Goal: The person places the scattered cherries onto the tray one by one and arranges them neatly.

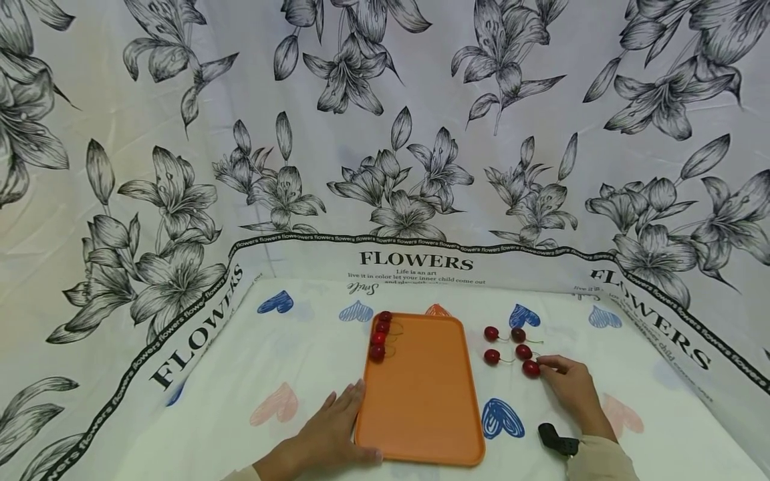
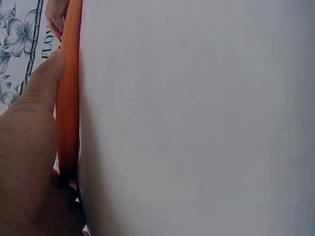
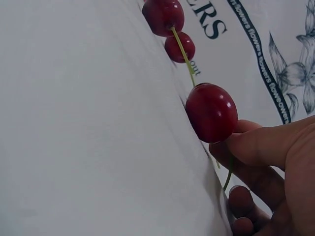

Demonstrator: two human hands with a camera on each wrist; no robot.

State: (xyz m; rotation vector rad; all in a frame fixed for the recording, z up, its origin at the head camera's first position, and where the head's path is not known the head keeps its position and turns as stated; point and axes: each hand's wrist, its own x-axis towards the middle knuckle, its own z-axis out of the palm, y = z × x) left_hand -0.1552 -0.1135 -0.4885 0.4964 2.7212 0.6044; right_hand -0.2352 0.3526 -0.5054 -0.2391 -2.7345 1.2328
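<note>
On the right of the cloth, my right hand (image 1: 574, 393) pinches a dark red cherry (image 1: 531, 369) between thumb and fingertips, at its stem end. The same cherry (image 3: 211, 113) appears large in the right wrist view, its green stem hanging by the curled fingers. Several other cherries (image 1: 491, 357) with thin stems lie just beyond it. My left hand (image 1: 327, 427) rests against the near left corner of an orange tray (image 1: 421, 401), fingers along its left side and thumb at its near edge. Several cherries (image 1: 377, 352) line the tray's upper left edge in a column, stems pointing right.
A white cloth (image 1: 210, 427) with printed hearts lies under everything. Flower-printed fabric (image 1: 403, 180) rises at the back and both sides. A black strap piece (image 1: 557, 439) sits at the right wrist, above the sleeve (image 1: 601, 461).
</note>
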